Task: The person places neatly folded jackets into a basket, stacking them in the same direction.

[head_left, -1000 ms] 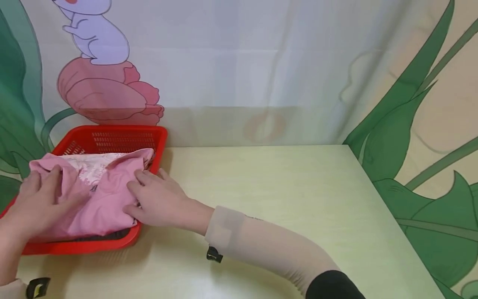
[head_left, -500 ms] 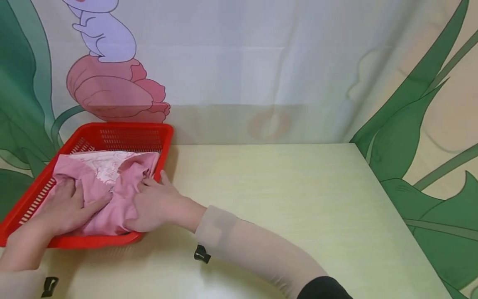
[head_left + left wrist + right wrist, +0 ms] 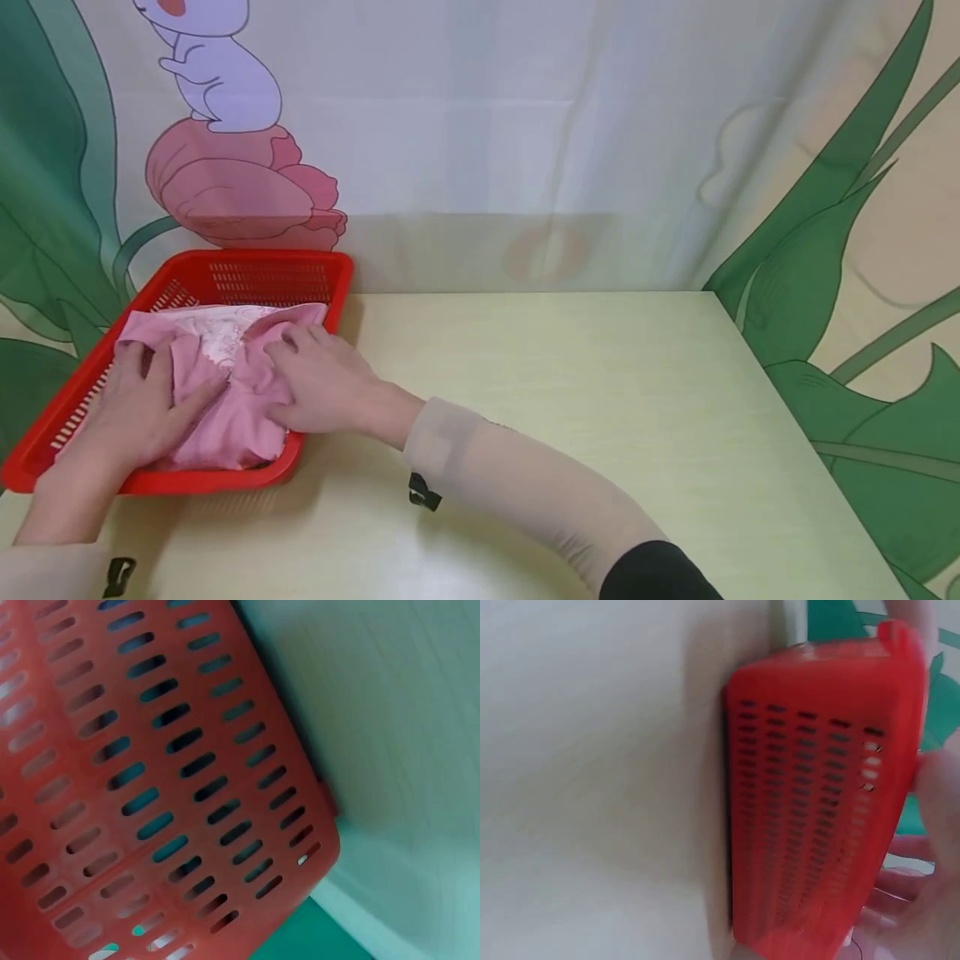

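A pink garment with a white patterned panel lies folded in a red plastic basket. My left hand rests on the garment's left side, fingers spread and thumb pointing toward the middle. On the right side, my right hand touches the cloth just inside the rim, its fingers bent loosely and thumb apart from them. The left wrist view shows only the slotted wall of the basket. In the right wrist view, part of my right hand appears beyond the basket's rim.
The basket stands at the left of a pale wooden table. Behind the table hangs a white curtain printed with a cartoon animal and a pink flower. Large green leaf prints border the table's right edge.
Both hands have shifted on the garment, pressing and smoothing it. The left hand has moved inward from the left. The garment now sits lower inside the basket, and the head view has shifted slightly.
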